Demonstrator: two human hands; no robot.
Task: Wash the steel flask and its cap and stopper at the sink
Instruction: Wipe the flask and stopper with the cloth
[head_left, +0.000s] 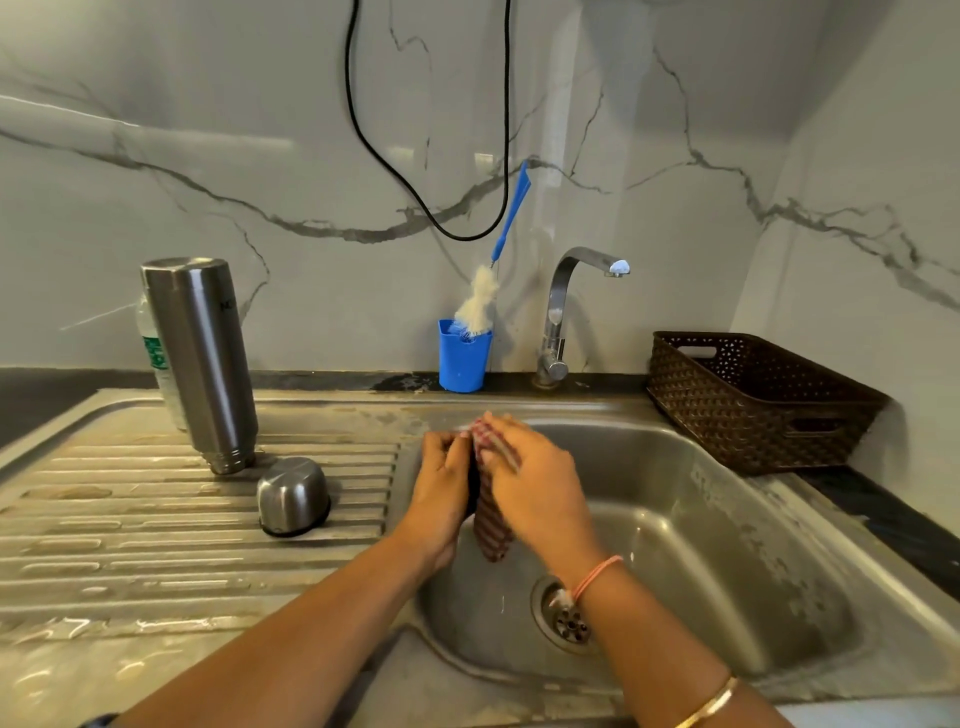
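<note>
A gold bangle (711, 701) and, further up, a pink thread band (597, 571) are seen on the right forearm, which is stretched over the steel sink (753, 545) above its drain (569, 621). Over the basin's left edge the two hands are brought together. A red-and-white checked cloth (491, 525) is held by the right hand (535, 483), its fingers folded over the upper part while the loose end hangs down between the wrists. The left hand (441, 478) is curled around a dark object (472, 491) that is pressed against the cloth. So little of it is shown that it cannot be told whether it is the stopper.

To the left, on the ribbed drainboard (130, 530), the steel cap (293, 496) is set mouth down, just beside the hands. Slightly behind it, the steel flask (200, 358) is stood upside down on its neck, leaning a little. A clear plastic bottle (155, 358) with a green label is partly hidden behind the flask.

Further back, on the dark desk (41, 405) along the wall, a blue cup (462, 358) is placed, and a bottle brush (496, 249) with a blue handle is stood in it, bristles down. A chrome tap (566, 312) is mounted to its right, with no water seen at the spout. A brown woven basket (753, 405) is set at the sink's far right corner. A black cable (415, 197) is looped down the marble wall (208, 156).
</note>
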